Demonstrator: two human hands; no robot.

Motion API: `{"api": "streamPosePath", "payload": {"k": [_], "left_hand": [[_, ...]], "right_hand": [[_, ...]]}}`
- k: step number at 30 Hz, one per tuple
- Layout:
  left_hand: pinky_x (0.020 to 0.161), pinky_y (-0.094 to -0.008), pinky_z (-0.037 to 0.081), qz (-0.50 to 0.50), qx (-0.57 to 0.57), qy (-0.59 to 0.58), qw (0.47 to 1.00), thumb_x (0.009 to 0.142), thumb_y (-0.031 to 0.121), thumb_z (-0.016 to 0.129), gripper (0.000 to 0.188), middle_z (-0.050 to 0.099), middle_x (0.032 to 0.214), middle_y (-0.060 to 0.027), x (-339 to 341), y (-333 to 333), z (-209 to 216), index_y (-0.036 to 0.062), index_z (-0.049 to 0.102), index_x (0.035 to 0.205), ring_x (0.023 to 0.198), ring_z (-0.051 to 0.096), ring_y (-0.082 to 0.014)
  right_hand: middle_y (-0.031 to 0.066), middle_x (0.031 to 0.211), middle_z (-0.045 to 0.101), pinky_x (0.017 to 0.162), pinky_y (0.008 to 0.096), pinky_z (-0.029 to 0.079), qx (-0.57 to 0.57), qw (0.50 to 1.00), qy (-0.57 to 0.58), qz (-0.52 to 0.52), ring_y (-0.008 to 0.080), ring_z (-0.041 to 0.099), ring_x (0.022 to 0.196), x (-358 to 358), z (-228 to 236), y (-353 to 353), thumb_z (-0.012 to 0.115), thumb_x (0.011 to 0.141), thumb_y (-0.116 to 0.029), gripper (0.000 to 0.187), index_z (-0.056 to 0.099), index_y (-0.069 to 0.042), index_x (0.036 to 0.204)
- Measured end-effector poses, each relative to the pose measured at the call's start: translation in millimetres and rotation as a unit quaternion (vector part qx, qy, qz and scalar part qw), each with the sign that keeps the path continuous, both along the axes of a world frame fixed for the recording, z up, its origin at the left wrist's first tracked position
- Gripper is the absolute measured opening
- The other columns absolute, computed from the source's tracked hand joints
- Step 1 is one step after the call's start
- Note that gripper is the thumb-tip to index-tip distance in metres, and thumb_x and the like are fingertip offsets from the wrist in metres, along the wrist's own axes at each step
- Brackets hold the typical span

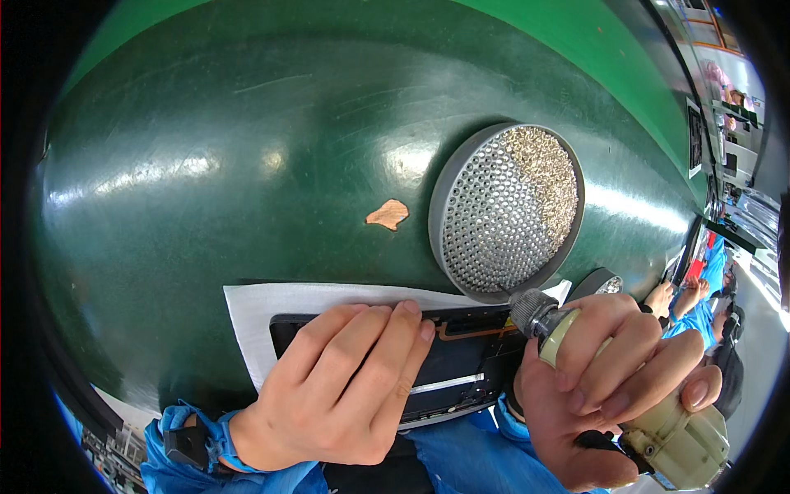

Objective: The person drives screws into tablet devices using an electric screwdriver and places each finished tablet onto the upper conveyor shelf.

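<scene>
left hand (346,387) flat on black panel (461,362) | right hand (609,379) grips screwdriver (658,428) | perforated tray (506,210): screws

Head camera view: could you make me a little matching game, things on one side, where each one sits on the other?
Things:
1. left hand
2. right hand
3. round perforated tray
4. white sheet

Places:
A. wrapped around the beige power screwdriver
B. standing on the green table, partly filled with small screws
C. pressed flat on the dark flat device
D. spread under the device

Pairs: 1-C, 2-A, 3-B, 4-D
</scene>
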State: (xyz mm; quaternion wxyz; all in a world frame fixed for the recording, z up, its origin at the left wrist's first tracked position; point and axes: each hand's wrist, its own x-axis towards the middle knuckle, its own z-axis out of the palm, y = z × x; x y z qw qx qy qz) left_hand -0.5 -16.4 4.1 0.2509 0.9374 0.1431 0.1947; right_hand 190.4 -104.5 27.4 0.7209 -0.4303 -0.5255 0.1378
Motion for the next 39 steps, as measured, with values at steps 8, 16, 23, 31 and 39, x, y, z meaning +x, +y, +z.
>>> {"api": "streamPosePath", "payload": {"k": [8, 16, 23, 31, 39], "left_hand": [[0.087, -0.0427, 0.061, -0.009, 0.014, -0.027, 0.999, 0.074, 0.009, 0.075, 0.036, 0.072, 0.121, -0.0197, -0.2, -6.6, -7.2, -0.0072, 0.082, 0.106, 0.108, 0.064, -0.0327], [0.093, -0.0436, 0.061, -0.008, 0.042, -0.002, 0.999, 0.077, 0.011, 0.076, 0.036, 0.071, 0.124, -0.0186, -3.7, -8.2, -3.6, -0.0038, 0.082, 0.11, 0.111, 0.064, -0.0304], [0.091, -0.0426, 0.06, 0.018, -0.008, -0.018, 1.0, 0.077, 0.011, 0.077, 0.035, 0.07, 0.124, -0.0163, -2.8, -10.1, -6.2, -0.0033, 0.081, 0.109, 0.111, 0.063, -0.0296], [0.09, -0.0418, 0.059, 0.022, -0.016, -0.029, 0.999, 0.076, 0.011, 0.077, 0.036, 0.069, 0.123, -0.0161, -0.8, -10.3, -7.7, -0.0048, 0.081, 0.108, 0.111, 0.063, -0.03], [0.093, -0.0443, 0.058, 0.02, -0.009, -0.037, 0.999, 0.076, 0.011, 0.078, 0.035, 0.071, 0.122, -0.0178, -3.5, -12.9, -11.5, -0.0058, 0.08, 0.107, 0.112, 0.064, -0.0315]], "right_hand": [[0.0031, 0.101, 0.053, 0.052, 0.0298, 0.048, -0.01, 1.0, 0.011, 0.02, 0.0143, 0.054, 0.071, -16.6, 28.4, -14.9, 0.075, 0.102, -0.036, 0.067, 0.038, -0.003, 0.147], [0.0059, 0.102, 0.055, 0.05, 0.0295, 0.047, 0.022, 0.997, 0.021, 0.069, 0.0159, 0.056, 0.067, -31.9, 2.7, 3.8, 0.079, 0.098, -0.028, 0.069, 0.038, -0.002, 0.148], [0.0063, 0.102, 0.054, 0.051, 0.0296, 0.048, 0.026, 0.996, 0.018, 0.08, 0.0153, 0.056, 0.067, -30.9, -1.5, 5.0, 0.079, 0.099, -0.029, 0.069, 0.038, -0.002, 0.147], [0.007, 0.1, 0.056, 0.047, 0.03, 0.047, 0.021, 0.996, 0.004, 0.083, 0.0157, 0.056, 0.066, -30.3, -2.9, 7.6, 0.078, 0.098, -0.024, 0.066, 0.037, -0.003, 0.146], [0.0076, 0.098, 0.056, 0.046, 0.0308, 0.047, -0.019, 0.996, -0.027, 0.083, 0.0172, 0.056, 0.064, -35.6, 4.1, 9.7, 0.079, 0.099, -0.028, 0.07, 0.035, -0.005, 0.147]]}}
